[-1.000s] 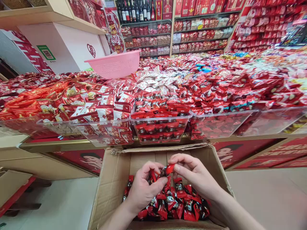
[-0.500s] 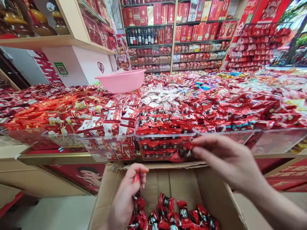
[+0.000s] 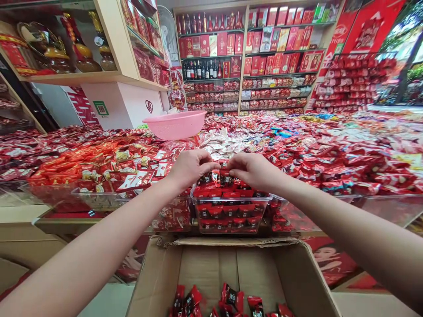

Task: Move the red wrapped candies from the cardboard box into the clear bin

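Observation:
My left hand (image 3: 192,169) and my right hand (image 3: 253,169) meet over a clear plastic bin (image 3: 231,200), fingertips pinched close together. Between them is a small red-and-black wrapped candy (image 3: 226,178), apparently gripped at its ends; the fingers partly hide it. Similar candies stand in neat rows inside the bin, and more show through its front wall. Below, an open cardboard box (image 3: 211,264) has loose candies (image 3: 232,296) of the same kind on its bottom.
A pink plastic basket (image 3: 176,125) sits on the candy display behind the bin. White-and-red packets (image 3: 139,179) fill the bin to the left, red packets (image 3: 330,171) spread to the right. Shelves with boxes and bottles (image 3: 201,70) stand at the back.
Both hands have risen from the cardboard box and the bin's front to the candy rows, coming together there. The view has tilted up slightly.

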A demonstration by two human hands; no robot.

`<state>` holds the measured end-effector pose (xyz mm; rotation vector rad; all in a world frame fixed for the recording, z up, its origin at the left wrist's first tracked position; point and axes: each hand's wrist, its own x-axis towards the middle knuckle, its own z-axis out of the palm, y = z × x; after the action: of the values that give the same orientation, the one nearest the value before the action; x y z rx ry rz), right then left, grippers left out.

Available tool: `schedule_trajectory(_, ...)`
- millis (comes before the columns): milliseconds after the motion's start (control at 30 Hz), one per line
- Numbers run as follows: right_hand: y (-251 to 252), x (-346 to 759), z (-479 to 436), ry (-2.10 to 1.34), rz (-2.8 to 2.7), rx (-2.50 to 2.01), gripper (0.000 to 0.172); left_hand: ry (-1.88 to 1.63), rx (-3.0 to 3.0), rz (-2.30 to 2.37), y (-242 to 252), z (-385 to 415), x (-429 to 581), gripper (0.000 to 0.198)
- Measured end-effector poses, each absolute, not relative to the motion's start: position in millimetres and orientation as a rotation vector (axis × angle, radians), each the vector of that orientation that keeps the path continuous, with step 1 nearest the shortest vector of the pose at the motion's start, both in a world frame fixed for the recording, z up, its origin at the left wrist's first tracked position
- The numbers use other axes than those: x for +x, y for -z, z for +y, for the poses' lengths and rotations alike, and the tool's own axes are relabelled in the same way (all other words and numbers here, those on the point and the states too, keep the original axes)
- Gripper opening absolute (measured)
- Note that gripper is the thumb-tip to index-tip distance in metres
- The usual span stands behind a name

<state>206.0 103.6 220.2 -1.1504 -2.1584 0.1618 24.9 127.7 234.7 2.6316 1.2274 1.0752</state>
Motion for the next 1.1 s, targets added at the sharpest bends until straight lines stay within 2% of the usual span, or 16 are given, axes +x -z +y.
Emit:
schedule_trajectory(200, -217.8, 208.2, 108.7, -0.086, -2.17, -1.22, 0.012, -0.881, 2.872, 1.201, -244.3, 136.1, 21.7, 0.019)
schedule_trajectory(333, -211.1, 205.7, 115.0, -0.142, -2.258, -1.19, 0.012, -0.535, 2.808, 1.096, -244.0, 139.5, 20.8, 0.019)
schedule_trajectory(467, -208.8, 201.0, 118.4, -0.176, -2.298, -1.173, 0.013, -0.239, 2.728, 1.029, -241.8, 140.2, 21.0, 0.027)
schedule_trajectory(700, -210.1, 196.2, 118.2, -0.305, -2.316, -1.276, 0.011, -0.15, 2.733, 1.053, -242.2, 137.9, 20.0, 0.039)
schedule_trajectory(1100, -204.6, 190.0, 119.3, -0.171, -2.322, -1.286, 0.012, 0.112, 2.753, 1.156, -246.4, 145.1, 20.3, 0.036)
